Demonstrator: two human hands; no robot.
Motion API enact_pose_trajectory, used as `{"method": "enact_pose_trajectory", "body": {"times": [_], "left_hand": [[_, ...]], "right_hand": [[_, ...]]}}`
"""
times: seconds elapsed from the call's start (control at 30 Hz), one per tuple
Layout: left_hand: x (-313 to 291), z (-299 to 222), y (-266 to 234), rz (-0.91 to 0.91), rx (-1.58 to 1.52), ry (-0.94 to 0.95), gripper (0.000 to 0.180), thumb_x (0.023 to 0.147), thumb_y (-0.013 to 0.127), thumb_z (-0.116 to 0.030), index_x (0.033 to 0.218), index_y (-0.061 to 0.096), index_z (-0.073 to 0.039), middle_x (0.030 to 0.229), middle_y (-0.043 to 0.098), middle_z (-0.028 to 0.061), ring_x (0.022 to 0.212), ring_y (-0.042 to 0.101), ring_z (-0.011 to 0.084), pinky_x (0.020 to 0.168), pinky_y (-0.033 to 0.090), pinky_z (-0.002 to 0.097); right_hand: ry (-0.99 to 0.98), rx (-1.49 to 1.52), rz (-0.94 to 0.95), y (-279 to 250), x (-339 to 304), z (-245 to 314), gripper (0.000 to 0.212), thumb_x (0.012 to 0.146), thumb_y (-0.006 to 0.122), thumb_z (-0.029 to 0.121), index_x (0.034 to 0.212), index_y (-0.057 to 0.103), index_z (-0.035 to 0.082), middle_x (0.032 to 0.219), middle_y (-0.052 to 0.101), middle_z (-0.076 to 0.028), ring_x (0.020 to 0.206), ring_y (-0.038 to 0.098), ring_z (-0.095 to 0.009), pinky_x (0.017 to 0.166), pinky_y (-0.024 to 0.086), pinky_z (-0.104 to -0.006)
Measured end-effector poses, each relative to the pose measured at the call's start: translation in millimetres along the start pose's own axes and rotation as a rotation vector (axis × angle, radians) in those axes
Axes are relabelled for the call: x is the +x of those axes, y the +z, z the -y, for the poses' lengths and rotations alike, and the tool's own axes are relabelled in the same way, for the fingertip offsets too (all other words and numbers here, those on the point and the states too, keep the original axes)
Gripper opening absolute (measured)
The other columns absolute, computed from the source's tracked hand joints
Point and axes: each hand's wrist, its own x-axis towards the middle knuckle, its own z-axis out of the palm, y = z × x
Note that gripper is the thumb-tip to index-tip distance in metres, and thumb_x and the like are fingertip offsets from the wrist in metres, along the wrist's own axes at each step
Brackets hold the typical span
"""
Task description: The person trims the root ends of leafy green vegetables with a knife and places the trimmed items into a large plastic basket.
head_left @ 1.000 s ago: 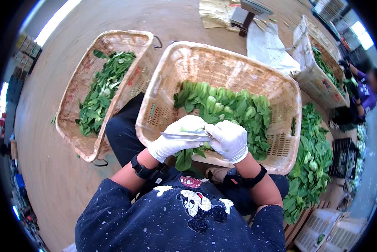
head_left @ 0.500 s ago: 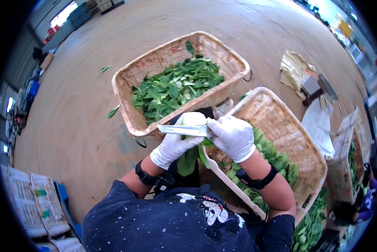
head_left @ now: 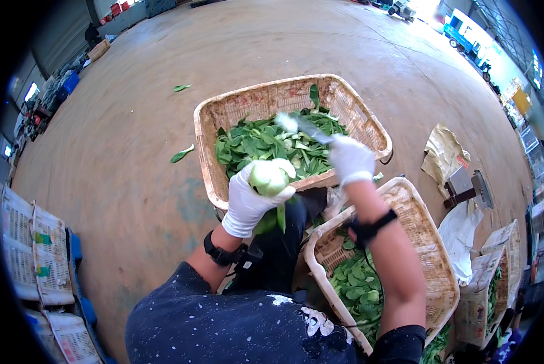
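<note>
My left hand [head_left: 243, 207], in a white glove, is wrapped round a bok choy [head_left: 268, 177], its pale base turned upward and green leaves hanging below. Farther forward and to the right, my gloved right hand [head_left: 351, 161] grips a knife [head_left: 314, 130], both smeared by motion. At the blade's tip a small white piece [head_left: 287, 123], blurred, is above the far basket [head_left: 200, 145]. Loose green leaves [head_left: 250, 144] and pale stalks lie in that basket. Beneath my right forearm stands a second basket [head_left: 426, 258] with whole bok choy [head_left: 358, 282] in it.
Brown paper [head_left: 443, 148], a small metal stand [head_left: 464, 184] and a white sheet [head_left: 457, 233] lie on the floor at right. Beyond them is another crate [head_left: 481, 285] with greens. Stacked crates [head_left: 47, 255] stand at left. Two stray leaves [head_left: 182, 153] are left of the far basket.
My right hand has swung the knife forward, away from the bok choy and over the far basket. A white piece now shows by the blade. The view has shifted too.
</note>
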Motion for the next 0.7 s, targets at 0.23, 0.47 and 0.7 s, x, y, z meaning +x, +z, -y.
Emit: {"method": "enact_pose_trajectory", "body": {"times": [0.23,0.47,0.7], "left_hand": [[8.9,43.7,-6.5,0.125,-0.371,-0.226,0.058,0.081,0.076,-0.033,0.124,0.052,-0.003,0.116,0.059,0.0038,0.103,0.054,0.0124,0.094,0.042,0.0281],[17.3,19.7,20.7,0.251,-0.390,-0.194,0.050,0.100,0.046,-0.041,0.135,0.045,-0.005,0.123,0.054,0.0031,0.103,0.051,0.0108,0.094,0.041,0.0258],[20.5,36.9,19.0,0.730,-0.183,-0.288,0.043,0.091,0.065,-0.022,0.127,0.054,-0.001,0.117,0.061,0.0057,0.108,0.055,0.0136,0.097,0.041,0.0273]], "right_hand": [[-0.063,1.425,0.142,51.9,-31.2,-8.1,0.025,0.089,0.068,0.014,0.109,0.061,0.000,0.085,0.066,-0.001,0.075,0.062,-0.007,0.066,0.050,-0.0214],[-0.185,1.349,0.041,55.3,-54.5,18.8,0.051,0.078,0.078,0.015,0.122,0.056,0.003,0.109,0.065,-0.008,0.099,0.059,-0.012,0.089,0.046,-0.0285],[0.118,1.755,0.464,53.0,-113.0,-47.2,0.050,0.083,0.071,0.008,0.129,0.053,0.003,0.114,0.063,-0.004,0.101,0.060,-0.012,0.088,0.050,-0.0296]]}}
